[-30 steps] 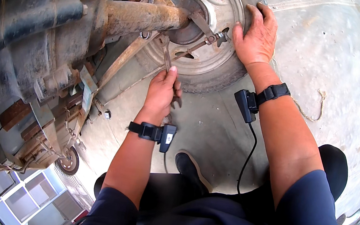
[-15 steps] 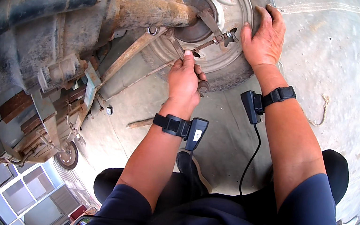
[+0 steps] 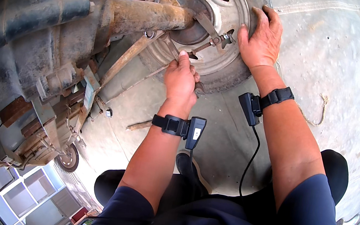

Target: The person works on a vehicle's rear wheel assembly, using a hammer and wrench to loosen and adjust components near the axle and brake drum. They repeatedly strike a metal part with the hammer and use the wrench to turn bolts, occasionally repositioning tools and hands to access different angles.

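Note:
My left hand [image 3: 180,80] is closed around what looks like a metal wrench [image 3: 199,88]; a dark curved end sticks out below my fingers. My thumb presses near its upper part, beside the spring-wrapped rod [image 3: 201,47] and lever [image 3: 208,24] at the wheel's inner side. My right hand [image 3: 262,43] lies with fingers apart on the tyre [image 3: 246,71], at the right of the pale steel wheel rim [image 3: 230,11]. A rusty axle tube [image 3: 153,16] runs into the wheel's hub. My left palm hides the middle of the tool.
Left of me hangs the vehicle's large, grimy underside housing [image 3: 36,31], with rusty bars [image 3: 127,56] below it. A wooden stick [image 3: 139,125] and a piece of rope [image 3: 323,110] lie on the concrete floor. A small wheel [image 3: 68,157] stands farther off at lower left.
My left hand has shifted slightly left, and its fingers have turned a little with the tool. My right hand stays on the tyre, nearly unmoved. The whole view has drifted slightly.

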`<state>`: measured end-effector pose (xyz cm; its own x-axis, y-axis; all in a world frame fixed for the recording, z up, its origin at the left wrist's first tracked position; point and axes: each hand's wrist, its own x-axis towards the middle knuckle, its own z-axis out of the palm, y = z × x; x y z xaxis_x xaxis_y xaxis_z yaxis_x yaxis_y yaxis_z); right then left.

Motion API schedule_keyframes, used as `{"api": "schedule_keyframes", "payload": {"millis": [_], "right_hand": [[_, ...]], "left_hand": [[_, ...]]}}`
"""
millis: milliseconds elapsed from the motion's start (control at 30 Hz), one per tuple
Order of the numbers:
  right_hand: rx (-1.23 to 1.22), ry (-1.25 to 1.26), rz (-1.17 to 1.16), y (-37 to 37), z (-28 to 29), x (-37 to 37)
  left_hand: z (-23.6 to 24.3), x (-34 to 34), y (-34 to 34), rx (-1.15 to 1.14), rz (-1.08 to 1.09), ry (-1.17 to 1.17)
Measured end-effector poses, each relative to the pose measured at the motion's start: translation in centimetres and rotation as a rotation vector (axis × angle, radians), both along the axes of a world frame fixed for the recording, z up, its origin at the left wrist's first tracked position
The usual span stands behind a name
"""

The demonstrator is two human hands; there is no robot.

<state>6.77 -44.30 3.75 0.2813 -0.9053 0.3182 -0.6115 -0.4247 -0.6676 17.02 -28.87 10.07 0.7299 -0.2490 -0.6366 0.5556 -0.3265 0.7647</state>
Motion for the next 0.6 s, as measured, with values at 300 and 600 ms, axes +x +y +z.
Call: {"api": "schedule_keyframes", "payload": {"millis": [300, 600], "right_hand": [[-0.007, 0.0, 0.013, -0.1, 0.0, 0.1], [0.016, -0.006, 0.009, -0.1, 0.2, 0.0]], "left_hand": [[0.2, 1.2, 0.7, 0.011, -0.074, 0.032], [-0.8, 7.9, 6.8, 0.278, -0.56, -0.17]]}}
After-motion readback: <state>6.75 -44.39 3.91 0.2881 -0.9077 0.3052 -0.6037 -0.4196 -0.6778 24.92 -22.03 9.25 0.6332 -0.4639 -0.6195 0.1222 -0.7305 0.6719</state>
